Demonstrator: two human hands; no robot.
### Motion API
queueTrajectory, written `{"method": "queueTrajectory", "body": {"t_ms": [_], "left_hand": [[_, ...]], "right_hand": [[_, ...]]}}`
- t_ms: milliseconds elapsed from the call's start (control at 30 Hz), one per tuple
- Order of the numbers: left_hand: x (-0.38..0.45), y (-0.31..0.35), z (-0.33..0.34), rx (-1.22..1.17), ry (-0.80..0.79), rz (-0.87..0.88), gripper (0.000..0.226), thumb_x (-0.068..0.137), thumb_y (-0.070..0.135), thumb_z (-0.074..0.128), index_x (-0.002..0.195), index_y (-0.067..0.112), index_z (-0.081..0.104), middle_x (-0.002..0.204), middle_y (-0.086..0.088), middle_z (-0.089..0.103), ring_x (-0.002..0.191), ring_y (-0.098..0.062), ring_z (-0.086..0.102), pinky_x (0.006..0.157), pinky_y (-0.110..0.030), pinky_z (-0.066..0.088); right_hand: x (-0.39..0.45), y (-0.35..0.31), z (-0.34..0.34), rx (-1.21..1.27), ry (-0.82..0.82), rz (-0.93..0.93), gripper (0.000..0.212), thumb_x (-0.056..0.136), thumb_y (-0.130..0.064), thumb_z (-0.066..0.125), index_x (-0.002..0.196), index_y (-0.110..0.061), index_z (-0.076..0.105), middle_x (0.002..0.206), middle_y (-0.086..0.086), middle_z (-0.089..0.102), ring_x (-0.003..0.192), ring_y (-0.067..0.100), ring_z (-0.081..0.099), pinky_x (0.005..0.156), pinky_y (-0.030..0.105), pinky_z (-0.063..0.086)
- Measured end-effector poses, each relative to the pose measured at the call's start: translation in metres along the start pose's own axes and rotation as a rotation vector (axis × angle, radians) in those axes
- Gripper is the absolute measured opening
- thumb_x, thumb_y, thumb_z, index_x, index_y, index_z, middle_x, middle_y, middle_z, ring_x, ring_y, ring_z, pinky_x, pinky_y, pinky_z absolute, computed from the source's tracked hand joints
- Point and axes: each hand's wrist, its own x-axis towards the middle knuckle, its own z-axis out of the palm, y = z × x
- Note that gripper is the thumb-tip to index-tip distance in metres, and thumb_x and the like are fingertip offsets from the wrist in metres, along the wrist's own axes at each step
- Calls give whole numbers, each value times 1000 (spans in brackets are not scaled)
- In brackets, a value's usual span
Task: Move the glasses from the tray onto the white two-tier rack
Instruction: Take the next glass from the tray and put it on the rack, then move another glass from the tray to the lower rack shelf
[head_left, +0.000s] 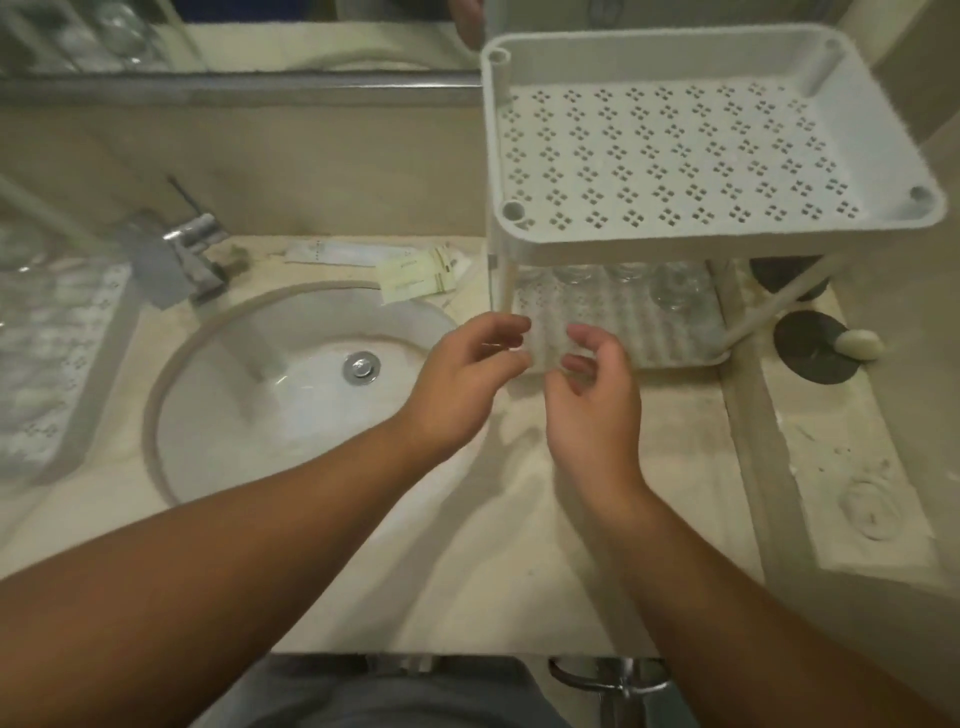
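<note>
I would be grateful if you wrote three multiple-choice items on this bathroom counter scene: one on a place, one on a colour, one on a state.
1. Where do the glasses stand?
A. on the rack's lower tier
B. in the sink
C. on the top tier

2. What colour is the rack?
A. black
B. white
C. red

3. What is on the top tier?
A. a towel
B. a stack of plates
C. nothing

Answers:
1 A, they show under the upper shelf.
2 B, its frame and perforated shelves are white.
3 C, its perforated floor is bare.
</note>
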Motion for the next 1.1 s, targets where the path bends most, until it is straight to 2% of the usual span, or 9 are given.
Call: {"method": "queueTrajectory", "body": {"t_ms": [133, 333, 467, 667, 800, 867, 933, 1000, 1100], "left_hand": [[-28, -3, -54, 2, 129, 29, 41, 77, 26, 59, 117, 21, 67, 114, -2, 68, 105, -10, 63, 93, -25, 51], [-70, -13, -126, 28, 319, 21, 42, 79, 31, 59, 121, 27, 65, 118, 7, 65, 109, -12, 63, 99, -39, 51], [-101, -19, -176, 21, 439, 31, 47, 73, 46, 59, 120, 42, 57, 125, 17, 58, 110, -2, 61, 96, -31, 51], [-145, -30, -256, 8, 541, 47, 45, 78, 35, 58, 122, 45, 54, 131, 19, 52, 113, -1, 60, 104, -39, 47], [-169, -37, -304, -27, 581, 59, 46, 73, 44, 60, 117, 56, 51, 132, 26, 47, 114, -2, 60, 101, -33, 48], [-179, -40, -326, -50, 599, 63, 51, 68, 52, 59, 117, 60, 49, 133, 31, 45, 113, -5, 62, 90, -24, 47], [-187, -44, -347, -78, 616, 70, 54, 67, 53, 58, 119, 61, 47, 135, 31, 44, 110, -5, 64, 85, -21, 45], [-196, -49, -365, -94, 642, 90, 55, 71, 49, 60, 123, 58, 48, 137, 28, 45, 106, -5, 66, 84, -23, 46], [-206, -59, -391, -89, 710, 123, 52, 79, 35, 62, 126, 54, 49, 137, 23, 48, 101, -4, 69, 79, -18, 47]], "right_hand": [[-35, -21, 32, 67, -122, 23, 34, 88, -9, 58, 104, -40, 59, 106, -22, 62, 93, -8, 59, 68, 4, 44], [-66, -49, 89, 4, -310, -20, 31, 89, -11, 58, 107, -37, 60, 111, -22, 61, 94, -6, 59, 70, 13, 48], [-80, -72, 135, -28, -390, -72, 30, 90, -13, 58, 104, -39, 59, 113, -21, 59, 90, -3, 60, 69, 13, 46], [-111, -101, 209, -86, -501, -91, 33, 90, -18, 58, 103, -48, 57, 112, -13, 61, 82, -2, 61, 58, 11, 46], [-135, -114, 256, -110, -558, -117, 33, 90, -18, 58, 104, -48, 56, 110, 0, 63, 70, 1, 58, 52, 12, 43], [-145, -119, 278, -116, -585, -149, 33, 91, -17, 58, 106, -46, 55, 114, 0, 62, 70, 2, 58, 52, 13, 43], [-155, -125, 299, -116, -606, -198, 35, 90, -15, 58, 108, -45, 56, 131, -13, 53, 75, 2, 63, 56, 15, 46], [-165, -132, 320, -138, -625, -234, 39, 90, -14, 59, 108, -49, 55, 145, -27, 34, 73, 2, 65, 60, 13, 46], [-175, -140, 348, -178, -663, -262, 49, 89, -13, 59, 112, -55, 51, 156, -25, 20, 63, 5, 65, 57, 8, 44]]}}
